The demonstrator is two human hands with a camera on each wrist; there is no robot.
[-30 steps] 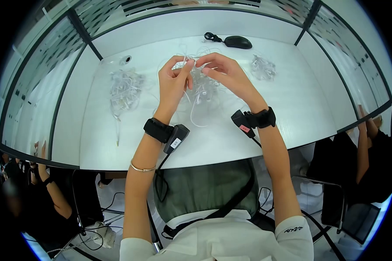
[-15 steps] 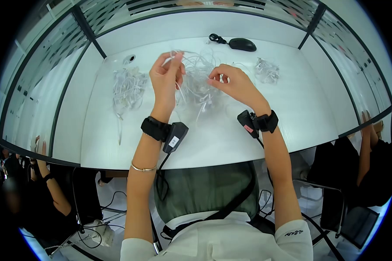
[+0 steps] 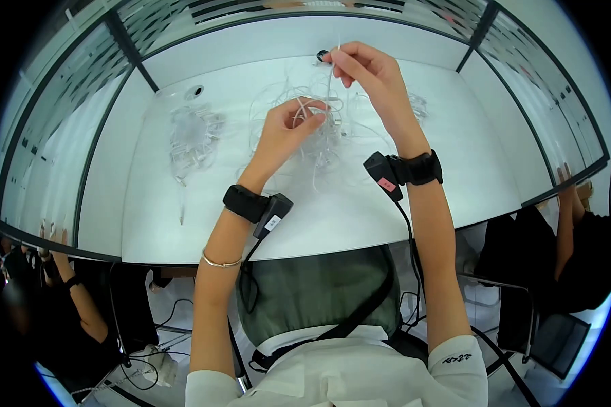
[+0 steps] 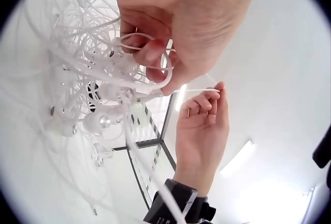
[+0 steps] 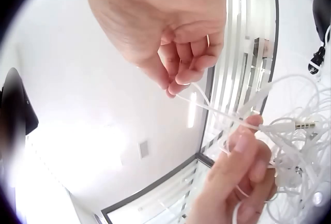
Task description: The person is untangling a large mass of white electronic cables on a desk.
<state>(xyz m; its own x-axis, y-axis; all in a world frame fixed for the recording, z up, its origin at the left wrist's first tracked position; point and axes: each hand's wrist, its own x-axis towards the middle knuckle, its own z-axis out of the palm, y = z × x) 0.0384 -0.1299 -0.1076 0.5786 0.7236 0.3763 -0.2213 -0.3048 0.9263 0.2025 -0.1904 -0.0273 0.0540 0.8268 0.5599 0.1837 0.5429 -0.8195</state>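
Table [image 3: 455,136] first, then the tangle of white earphone cables [image 3: 312,136] held just above its middle.
We see the left hand [image 3: 288,129] curled round a bunch of loops from the tangle, and the right hand [image 3: 363,64] pinching a single strand [image 3: 330,78] drawn up and away. We judge the cables light, limp and springy, prone to snag; best taken near a plug or earbud, pulled gently, since thin wire could kink.

Head view looks down; 2 wrist views, close, share the cable tangle [image 3: 312,129].
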